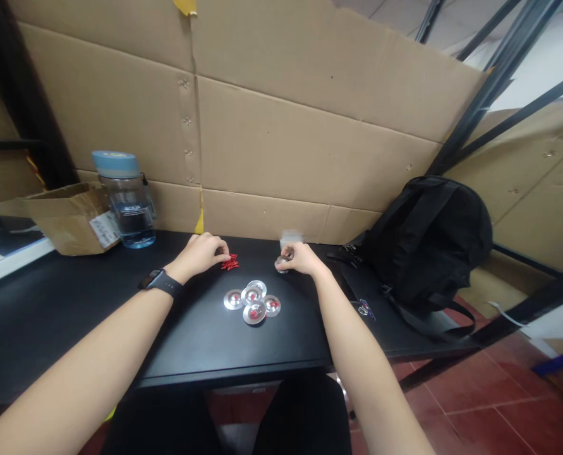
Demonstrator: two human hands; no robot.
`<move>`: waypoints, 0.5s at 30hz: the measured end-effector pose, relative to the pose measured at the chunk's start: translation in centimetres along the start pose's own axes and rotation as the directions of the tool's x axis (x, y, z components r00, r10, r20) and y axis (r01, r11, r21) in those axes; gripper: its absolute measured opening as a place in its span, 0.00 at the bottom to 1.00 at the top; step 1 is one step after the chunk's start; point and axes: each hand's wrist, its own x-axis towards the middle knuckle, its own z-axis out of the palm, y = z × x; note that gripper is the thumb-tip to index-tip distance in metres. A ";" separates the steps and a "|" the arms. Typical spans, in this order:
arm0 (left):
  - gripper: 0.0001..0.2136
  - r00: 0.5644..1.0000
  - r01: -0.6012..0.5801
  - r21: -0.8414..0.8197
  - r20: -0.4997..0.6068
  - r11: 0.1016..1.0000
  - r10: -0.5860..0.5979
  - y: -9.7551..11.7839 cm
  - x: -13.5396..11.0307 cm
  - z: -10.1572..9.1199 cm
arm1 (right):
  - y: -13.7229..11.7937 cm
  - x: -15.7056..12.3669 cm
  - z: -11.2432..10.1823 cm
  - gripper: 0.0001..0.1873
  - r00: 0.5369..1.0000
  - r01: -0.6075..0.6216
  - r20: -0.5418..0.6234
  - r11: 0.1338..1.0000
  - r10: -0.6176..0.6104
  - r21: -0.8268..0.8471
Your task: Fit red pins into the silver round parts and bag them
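My left hand [208,251], with a dark watch [160,282] on its wrist, reaches to a small pile of red pieces [230,261]. Its thumb and fingers close together at the pile's left edge; what lies between the tips is too small to make out. My right hand [301,258] pinches the edge of a shiny round metal disc [282,264], at what looks like a small stack partly hidden by the fingers. Between the hands and nearer to me, several silvery dished discs [254,312] overlap on the black table, most with a red piece in the middle.
A blurred clear object [290,237] is behind my right hand. At the left stand a water bottle [132,208] with a blue lid and an open cardboard box [70,221]. A black backpack [428,246] rests at the right, near a keyring [365,309]. Cardboard [281,139] walls the back.
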 end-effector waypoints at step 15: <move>0.08 0.847 -0.369 -0.325 0.269 0.871 0.459 8.1 -0.9 0.0 | 0.5 0.4 0.8 0.20 0.992 0.021 0.127 0.998 -0.012 -0.066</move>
